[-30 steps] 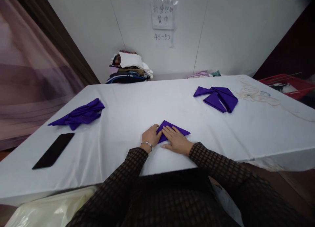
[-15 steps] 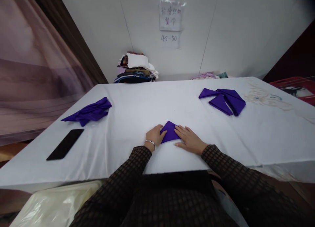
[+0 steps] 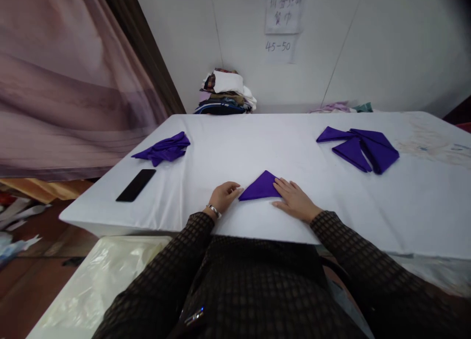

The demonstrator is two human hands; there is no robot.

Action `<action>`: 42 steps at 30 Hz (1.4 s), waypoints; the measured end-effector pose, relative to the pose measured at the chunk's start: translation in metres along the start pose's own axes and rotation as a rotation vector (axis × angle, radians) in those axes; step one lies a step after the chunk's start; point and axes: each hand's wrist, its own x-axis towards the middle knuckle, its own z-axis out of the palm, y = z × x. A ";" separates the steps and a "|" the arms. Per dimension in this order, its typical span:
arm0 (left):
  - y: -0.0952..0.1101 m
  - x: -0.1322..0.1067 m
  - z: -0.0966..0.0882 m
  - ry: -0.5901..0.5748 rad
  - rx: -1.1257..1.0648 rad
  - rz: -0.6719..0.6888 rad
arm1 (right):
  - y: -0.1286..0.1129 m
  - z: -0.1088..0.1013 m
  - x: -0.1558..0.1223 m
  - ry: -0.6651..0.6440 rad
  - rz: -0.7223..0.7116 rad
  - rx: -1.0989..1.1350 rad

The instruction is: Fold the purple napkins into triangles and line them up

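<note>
A small purple napkin (image 3: pixel 261 187), folded into a triangle, lies on the white tablecloth (image 3: pixel 257 147) near the front edge. My left hand (image 3: pixel 224 195) rests beside its left corner, fingers loosely curled and touching the corner. My right hand (image 3: pixel 294 200) lies flat with fingers stretched out, pressing on the triangle's right edge. A bracelet sits on my left wrist. Both arms wear dark checked sleeves.
Folded purple napkins (image 3: pixel 360 145) lie at the right rear, a crumpled purple cloth (image 3: pixel 164 149) at the left. A black phone (image 3: pixel 136 185) lies near the left edge. Stacked fabrics (image 3: pixel 226 91) sit by the wall. A plastic-covered surface (image 3: pixel 99 285) is below left.
The napkin went from a wider shape to a compact triangle. My left hand slid off it to its left corner; my right hand moved to its right edge. The camera turned left.
</note>
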 end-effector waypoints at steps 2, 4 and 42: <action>-0.002 -0.011 -0.001 -0.031 -0.004 0.099 | 0.000 0.001 0.000 -0.001 0.001 -0.002; -0.001 -0.018 0.000 -0.044 0.063 0.181 | 0.001 0.001 0.000 0.001 -0.001 -0.001; 0.017 -0.017 0.011 -0.032 0.399 0.167 | -0.004 0.004 -0.001 -0.012 0.002 0.050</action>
